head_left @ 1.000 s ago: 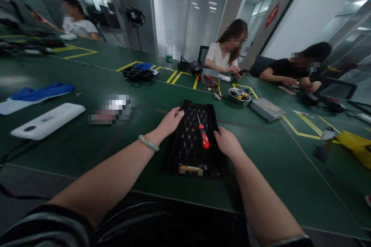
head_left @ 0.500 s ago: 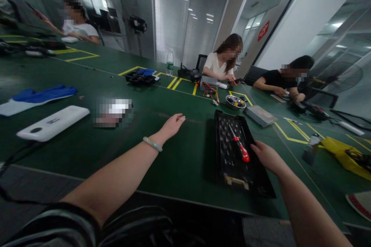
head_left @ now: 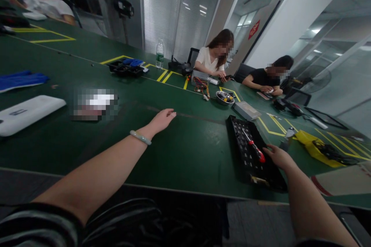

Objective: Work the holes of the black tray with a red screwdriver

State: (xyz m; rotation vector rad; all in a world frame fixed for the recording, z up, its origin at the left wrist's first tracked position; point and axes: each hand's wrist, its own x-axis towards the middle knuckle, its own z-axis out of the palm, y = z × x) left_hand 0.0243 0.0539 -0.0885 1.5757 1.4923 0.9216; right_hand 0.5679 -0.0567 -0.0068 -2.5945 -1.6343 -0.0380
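Resting low over the green table (head_left: 197, 154), my left hand (head_left: 162, 119) has a pale bangle at the wrist and loosely extended fingers, with nothing in them. My right hand (head_left: 279, 157) grips the right rim of a black plastic tray (head_left: 242, 152), fingertips over its edge. Rows of small raised shapes cover the tray's floor. A screwdriver (head_left: 257, 152) with a red handle lies inside, its shaft pointing away from me. Near the tray's close end is a small tan piece (head_left: 260, 180).
Left are a white device (head_left: 33, 112), a blue glove (head_left: 21, 81) and a blurred-out item (head_left: 97, 104). Farther back stand a black tray (head_left: 126, 67), a bottle (head_left: 159, 54), a metal bowl (head_left: 225, 98) and a grey box (head_left: 246, 110). A yellow bag (head_left: 315, 148) lies right. Several people sit beyond.
The black tray has slid to the right with my right hand, the screwdriver still in it. My view has turned somewhat right. My left hand stays about where it was on the table.
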